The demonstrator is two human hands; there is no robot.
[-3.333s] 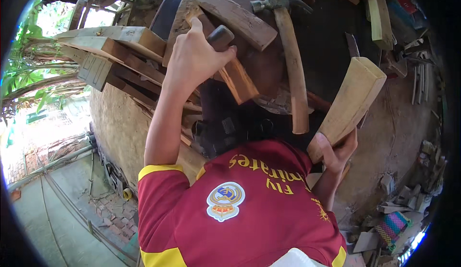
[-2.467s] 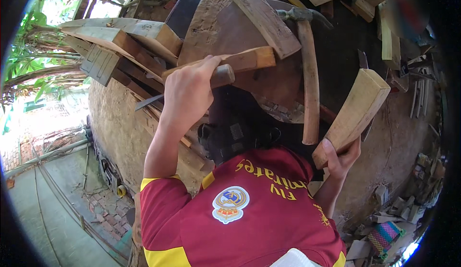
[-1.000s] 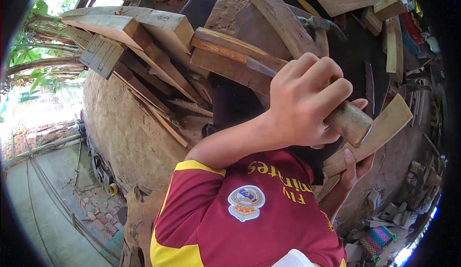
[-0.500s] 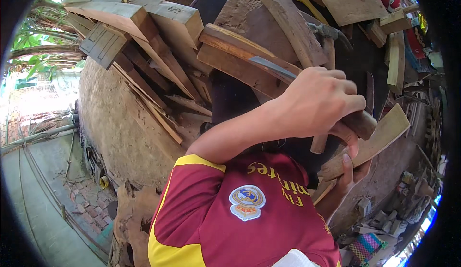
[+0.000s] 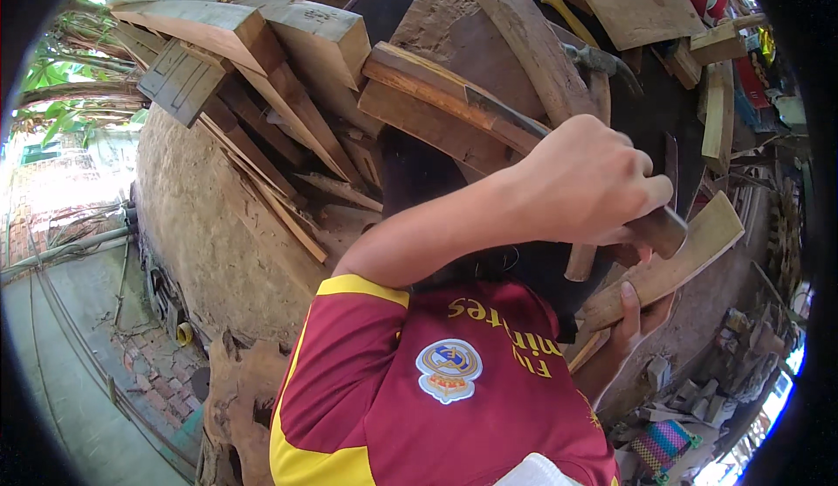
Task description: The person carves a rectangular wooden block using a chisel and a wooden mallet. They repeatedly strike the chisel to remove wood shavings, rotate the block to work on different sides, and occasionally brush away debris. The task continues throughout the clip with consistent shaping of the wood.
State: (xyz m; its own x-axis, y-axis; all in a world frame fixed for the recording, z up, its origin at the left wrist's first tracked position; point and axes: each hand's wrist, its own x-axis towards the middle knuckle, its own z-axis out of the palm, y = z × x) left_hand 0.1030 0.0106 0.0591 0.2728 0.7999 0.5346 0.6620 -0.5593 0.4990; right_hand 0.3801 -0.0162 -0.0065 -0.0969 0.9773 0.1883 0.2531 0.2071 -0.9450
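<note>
My left hand (image 5: 594,180) is closed round the thick round wooden handle (image 5: 661,233) of a long-bladed tool. Its narrow steel blade (image 5: 506,110) points up and left across the stacked boards; the exact kind of tool is unclear. Lower right, my right hand (image 5: 642,316) grips a flat, slightly curved wood piece (image 5: 690,255) near its lower end, thumb on top and fingers behind. The handle's butt overlaps the wood piece in view; whether they touch, I cannot tell. A claw hammer (image 5: 602,60) lies behind my left hand, its wooden handle (image 5: 580,261) showing below.
Boards and blocks (image 5: 436,106) are piled ahead on a dark surface. Long thick timbers (image 5: 305,36) lean at the left beside an earthen mound (image 5: 188,198). A yellow-handled tool (image 5: 563,13) lies at the far side. Wood scraps and a woven bag (image 5: 661,447) sit lower right.
My left hand has shifted slightly and turned, and the tool has rolled, so its blade looks darker and more edge-on. The right hand and wood piece have barely moved.
</note>
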